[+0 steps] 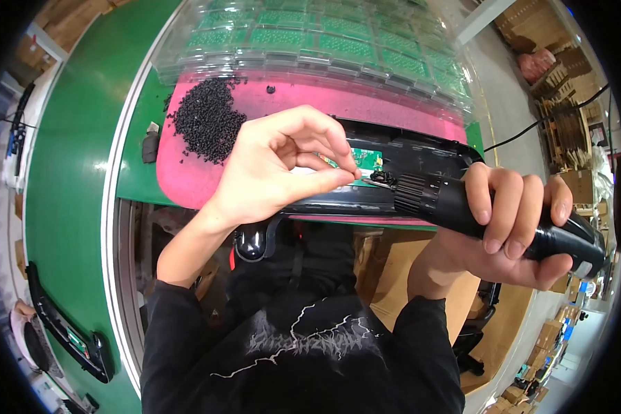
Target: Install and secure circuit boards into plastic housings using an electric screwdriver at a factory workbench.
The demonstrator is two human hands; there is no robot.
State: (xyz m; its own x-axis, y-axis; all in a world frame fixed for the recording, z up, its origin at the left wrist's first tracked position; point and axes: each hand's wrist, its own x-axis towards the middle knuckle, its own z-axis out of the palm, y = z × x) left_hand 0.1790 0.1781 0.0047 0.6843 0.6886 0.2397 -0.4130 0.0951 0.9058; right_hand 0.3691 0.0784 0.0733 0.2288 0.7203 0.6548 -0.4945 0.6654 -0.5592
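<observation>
My right hand (514, 214) is wrapped round a black cordless electric screwdriver (445, 203), whose bit points left. Thumb and index finger of my left hand (276, 162) are pinched together at the tip of the bit; anything between them is too small to make out. Beneath both hands lies a long curved black plastic housing (434, 152) with a green circuit board (370, 159) inside it. My left hand covers part of the board and of the housing. A rounded glossy black end (251, 243) sticks out below my left wrist.
A heap of tiny black screws (207, 121) lies on the pink mat (283, 103). Behind it are clear plastic trays (310, 58) with green boards. Another black housing (65, 324) rests on the green surface (69, 186) at left. An open cardboard box (421, 265) is below the table at right.
</observation>
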